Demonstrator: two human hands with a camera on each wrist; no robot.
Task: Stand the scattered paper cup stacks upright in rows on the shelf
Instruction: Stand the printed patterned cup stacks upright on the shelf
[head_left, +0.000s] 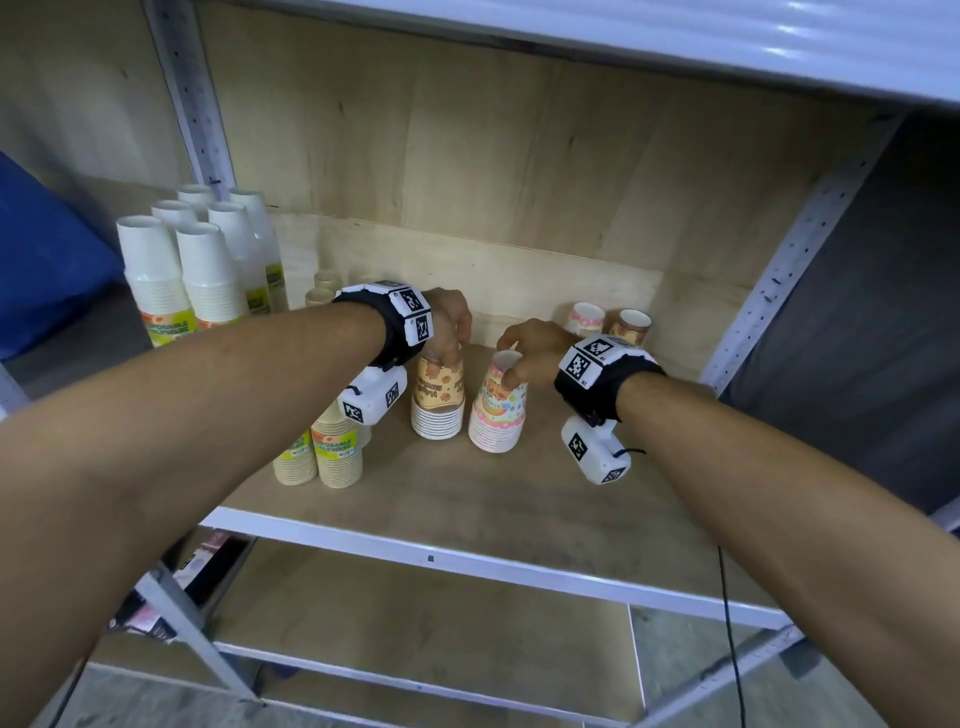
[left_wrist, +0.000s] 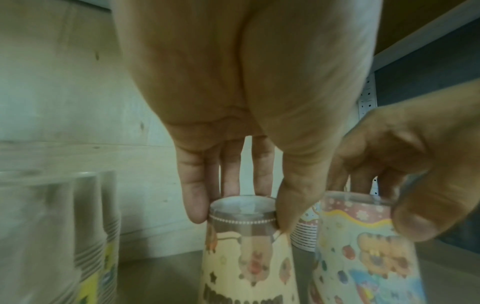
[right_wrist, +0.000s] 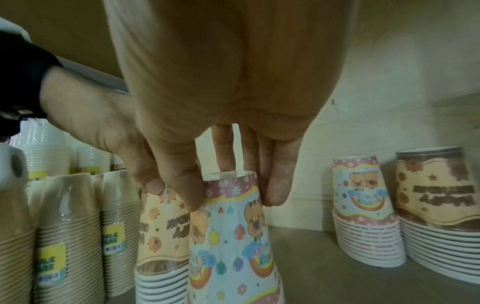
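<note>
Two printed cup stacks stand upside down, side by side, mid-shelf. My left hand (head_left: 451, 332) pinches the top of the orange-brown bear stack (head_left: 438, 400), thumb and fingers (left_wrist: 193, 197) around its base (left_wrist: 242, 207). My right hand (head_left: 524, 351) grips the top of the pink-blue rainbow stack (head_left: 497, 410), fingertips (right_wrist: 275, 185) round the stack (right_wrist: 233, 236). Both stacks rest on the wooden shelf (head_left: 498, 499). Two more printed stacks, one pink (head_left: 584, 318) and one brown (head_left: 629, 325), stand behind at the back right.
Tan cup stacks (head_left: 337, 452) with yellow labels stand left of my left wrist. Tall white cup stacks (head_left: 208, 270) fill the shelf's left end. A perforated metal upright (head_left: 789, 260) bounds the right side. A lower shelf (head_left: 426, 623) lies below.
</note>
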